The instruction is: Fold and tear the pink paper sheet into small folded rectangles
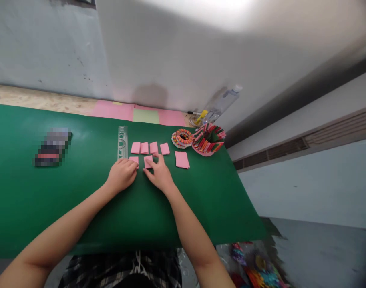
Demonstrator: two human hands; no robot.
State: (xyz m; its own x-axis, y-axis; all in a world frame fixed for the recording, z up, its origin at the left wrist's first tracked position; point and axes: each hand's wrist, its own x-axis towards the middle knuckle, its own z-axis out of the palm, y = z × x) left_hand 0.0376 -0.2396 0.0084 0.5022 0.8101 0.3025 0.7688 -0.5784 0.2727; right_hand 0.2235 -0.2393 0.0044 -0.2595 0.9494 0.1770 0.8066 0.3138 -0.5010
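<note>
Small folded pink papers lie on the green table [81, 200]. My left hand [122, 175] rests by the lower end of a clear ruler [122, 140], its fingers curled over the edge of a pink paper [134, 159]. To its right my right hand [159, 172] has its thumb and fingers at the edges of another pink paper [147, 161]. Several folded pink papers [153, 147] form a row just beyond my hands. A stack of larger pink papers [181, 159] lies to the right of my right hand.
Round folded-paper pieces [183, 138] and a bowl-like one full of paper strips [209, 139] stand at the right back, near a clear bottle [222, 105]. A blurred phone-like object [53, 147] lies at left. Pink sheets [113, 110] line the wall.
</note>
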